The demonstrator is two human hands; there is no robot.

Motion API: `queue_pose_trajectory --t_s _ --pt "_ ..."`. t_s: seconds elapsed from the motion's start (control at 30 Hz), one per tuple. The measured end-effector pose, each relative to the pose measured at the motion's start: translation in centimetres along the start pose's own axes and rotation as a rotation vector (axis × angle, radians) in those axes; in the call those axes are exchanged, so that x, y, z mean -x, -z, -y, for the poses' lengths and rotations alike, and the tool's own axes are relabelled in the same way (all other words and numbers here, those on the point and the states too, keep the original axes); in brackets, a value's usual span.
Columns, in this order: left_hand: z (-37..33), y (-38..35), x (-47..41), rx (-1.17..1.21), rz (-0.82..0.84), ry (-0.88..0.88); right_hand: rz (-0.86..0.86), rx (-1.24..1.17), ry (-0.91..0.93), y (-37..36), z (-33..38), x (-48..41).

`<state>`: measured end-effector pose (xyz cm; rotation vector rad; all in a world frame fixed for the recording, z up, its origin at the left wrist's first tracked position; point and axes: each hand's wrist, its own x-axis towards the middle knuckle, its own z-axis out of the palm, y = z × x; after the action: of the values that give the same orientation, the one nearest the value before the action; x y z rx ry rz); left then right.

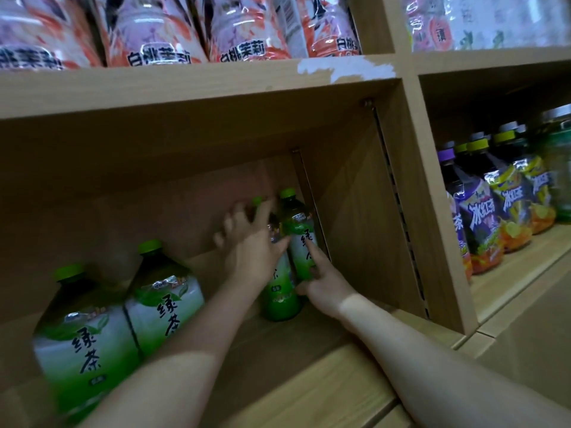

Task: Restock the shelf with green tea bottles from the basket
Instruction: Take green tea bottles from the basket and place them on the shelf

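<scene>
Two green tea bottles stand deep in the wooden shelf compartment (355,375), near its right wall. My left hand (247,242) lies spread against the nearer bottle (279,296), fingers apart over its upper part. My right hand (324,282) touches the farther bottle (298,230) with its index finger stretched up along the label and the other fingers curled. Two larger green tea bottles (83,338) (163,301) stand at the compartment's front left. The basket is out of view.
Pink peach-jasmine tea bottles (154,29) fill the shelf above. The neighbouring compartment on the right holds dark iced tea bottles (482,217) with purple and yellow labels. A vertical divider (432,196) separates the two compartments.
</scene>
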<state>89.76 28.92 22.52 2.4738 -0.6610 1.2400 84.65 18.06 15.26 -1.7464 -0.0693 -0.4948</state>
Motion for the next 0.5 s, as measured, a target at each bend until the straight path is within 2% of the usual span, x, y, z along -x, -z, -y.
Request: queue_pose_trajectory --t_s 0.07,0.2,0.5 --pt "1.0 -0.6 2.3 0.155 0.01 0.132 -0.004 0.025 -0.006 0.0 0.1 0.1" --pt "1.9 -2.3 4.2 0.331 0.161 0.14 -0.015 0.046 -0.014 0.3 0.8 0.7" --pt "1.2 -2.9 4.1 0.123 0.147 0.185 0.023 0.05 -0.059 0.5 2.5 2.4"
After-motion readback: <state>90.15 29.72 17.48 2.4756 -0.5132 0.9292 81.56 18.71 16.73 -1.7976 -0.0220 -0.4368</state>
